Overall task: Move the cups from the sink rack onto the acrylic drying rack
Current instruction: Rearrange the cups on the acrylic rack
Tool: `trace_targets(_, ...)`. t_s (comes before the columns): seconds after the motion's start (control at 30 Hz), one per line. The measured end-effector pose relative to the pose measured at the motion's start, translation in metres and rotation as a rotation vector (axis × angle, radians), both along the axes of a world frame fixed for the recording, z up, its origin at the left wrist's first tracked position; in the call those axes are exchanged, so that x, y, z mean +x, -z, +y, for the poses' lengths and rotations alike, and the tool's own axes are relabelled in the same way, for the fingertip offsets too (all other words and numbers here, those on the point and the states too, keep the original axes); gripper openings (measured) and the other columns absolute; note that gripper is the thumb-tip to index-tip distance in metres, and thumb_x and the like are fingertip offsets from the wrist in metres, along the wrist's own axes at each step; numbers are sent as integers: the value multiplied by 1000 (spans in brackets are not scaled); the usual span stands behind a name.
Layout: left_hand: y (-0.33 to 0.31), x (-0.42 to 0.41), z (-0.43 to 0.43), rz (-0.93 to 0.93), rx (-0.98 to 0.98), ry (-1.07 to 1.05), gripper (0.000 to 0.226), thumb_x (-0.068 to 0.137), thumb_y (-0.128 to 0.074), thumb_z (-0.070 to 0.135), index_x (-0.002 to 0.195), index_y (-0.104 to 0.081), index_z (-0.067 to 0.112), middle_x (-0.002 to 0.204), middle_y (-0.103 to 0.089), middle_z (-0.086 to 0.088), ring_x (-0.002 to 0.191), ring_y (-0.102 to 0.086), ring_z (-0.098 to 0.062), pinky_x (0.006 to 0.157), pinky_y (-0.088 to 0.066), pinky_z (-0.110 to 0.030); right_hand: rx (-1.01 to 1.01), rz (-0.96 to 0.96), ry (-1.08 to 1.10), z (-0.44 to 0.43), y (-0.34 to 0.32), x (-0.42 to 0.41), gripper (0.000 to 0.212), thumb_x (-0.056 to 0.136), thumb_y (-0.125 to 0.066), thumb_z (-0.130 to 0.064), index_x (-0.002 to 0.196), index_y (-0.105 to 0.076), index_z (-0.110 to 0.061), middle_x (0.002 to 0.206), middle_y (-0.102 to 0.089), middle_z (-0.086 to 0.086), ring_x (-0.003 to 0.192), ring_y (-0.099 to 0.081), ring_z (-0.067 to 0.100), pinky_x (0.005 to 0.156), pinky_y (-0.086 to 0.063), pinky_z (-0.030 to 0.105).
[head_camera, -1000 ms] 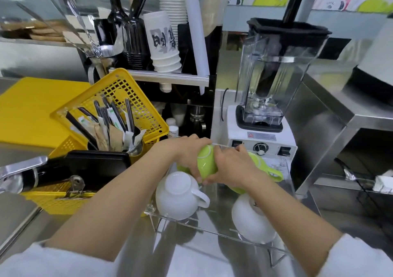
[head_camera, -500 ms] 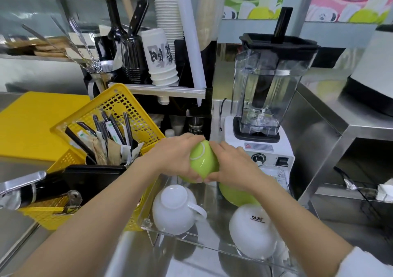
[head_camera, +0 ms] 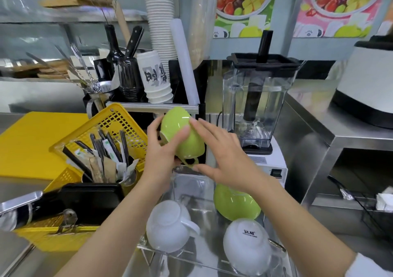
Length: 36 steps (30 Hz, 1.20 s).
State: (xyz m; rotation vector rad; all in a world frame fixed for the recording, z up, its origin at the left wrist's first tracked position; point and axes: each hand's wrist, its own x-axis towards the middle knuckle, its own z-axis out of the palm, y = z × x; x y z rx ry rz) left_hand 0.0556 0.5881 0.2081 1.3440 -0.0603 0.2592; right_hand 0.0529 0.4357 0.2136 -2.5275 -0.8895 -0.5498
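Two hands hold one green cup above the back edge of the acrylic drying rack. Our left hand keeps a grip clamped on the cup's side and rim; our right hand has its fingers spread, fingertips touching the base and handle. Below, another green cup and two white cups fill three spots, leaving the rear-left spot open beside the yellow basket.

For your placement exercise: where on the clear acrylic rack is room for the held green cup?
Free: the rack's back-left patch, behind the left white cup, beside the racked green cup. Crowded: front row and back right, with the logo-marked white cup.
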Motion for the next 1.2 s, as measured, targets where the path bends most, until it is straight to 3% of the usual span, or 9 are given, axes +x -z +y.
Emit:
trace_targets(0.17, -11, -3, -1, 446, -582, 188, 64, 70, -70, 53, 119, -53, 17, 122, -55, -21, 106, -59, -38, 81, -55, -53, -139, -169, 0, -2, 6, 1, 90, 73, -73, -27, 139, -11, -34, 144, -40, 10, 125, -41, 28, 97, -30, 37)
trace_targets(0.33, -8, -13, -5, 593, -678, 236, 66, 69, -69, 56, 110, -53, 7, 117, -56, -25, 104, -59, -44, 80, -51, -57, -103, -43, -56, 2, 10, -1, 93, 77, -69, -10, 134, -4, -44, 127, -46, 14, 96, -56, 33, 74, -50, 48)
trace_targets(0.47, -8, -17, 2, 649, -372, 315, 63, 69, -58, 68, 101, -61, 14, 110, -65, -17, 98, -64, -38, 90, -46, -47, 43, 65, -106, -1, 17, -5, 92, 81, -61, -1, 132, -2, -49, 111, -44, 11, 79, -55, 35, 67, -50, 50)
trace_targets(0.6, -9, -22, 11, 454, -291, 326, 68, 68, -69, 56, 114, -59, 7, 124, -58, -21, 111, -59, -35, 95, -49, -48, 306, 111, -154, -3, 19, -7, 89, 82, -62, -3, 142, -7, -39, 105, -48, 13, 85, -50, 29, 76, -49, 42)
trace_targets(0.67, -7, -27, 14, 295, -174, 314, 77, 62, -78, 42, 126, -50, 10, 134, -52, -17, 116, -58, -30, 91, -53, -45, 557, 233, -192, -5, 14, -10, 85, 81, -64, 0, 137, -12, -36, 127, -46, 1, 104, -52, 5, 82, -49, 21)
trace_targets(0.73, -2, -33, 19, 143, 123, 265, 100, 50, -86, 32, 135, -33, 27, 137, -45, 1, 117, -56, -17, 89, -54, -35, 852, 426, -267, -8, 8, -12, 84, 74, -68, 6, 131, -25, -38, 130, -39, -16, 103, -51, -17, 75, -49, 8)
trace_targets(0.87, 7, -34, 18, -166, 731, 123, 121, 47, -92, 28, 130, -8, 54, 144, -18, 14, 134, -26, -2, 105, -36, -20, 1195, 924, -449, -12, 16, -8, 85, 54, -75, -6, 128, -43, -33, 122, -55, 11, 88, -70, 30, 56, -60, 42)
trace_targets(1.03, 15, -22, 23, -283, 899, 14, 107, 49, -90, 30, 134, -26, 36, 124, -32, 21, 114, -31, 21, 92, -27, 2, 1149, 1017, -341, -11, 16, -2, 82, 64, -70, -1, 136, -37, -22, 113, -59, 12, 83, -69, 32, 60, -61, 45)
trace_targets(1.2, 20, -10, 35, -118, 1021, 27, 101, 43, -91, 37, 126, -33, 36, 125, -44, 6, 111, -48, -10, 92, -44, -29, 612, 725, -3, -11, 20, 8, 62, 73, -75, -21, 130, -50, -22, 105, -63, 2, 87, -62, 10, 81, -54, 24)
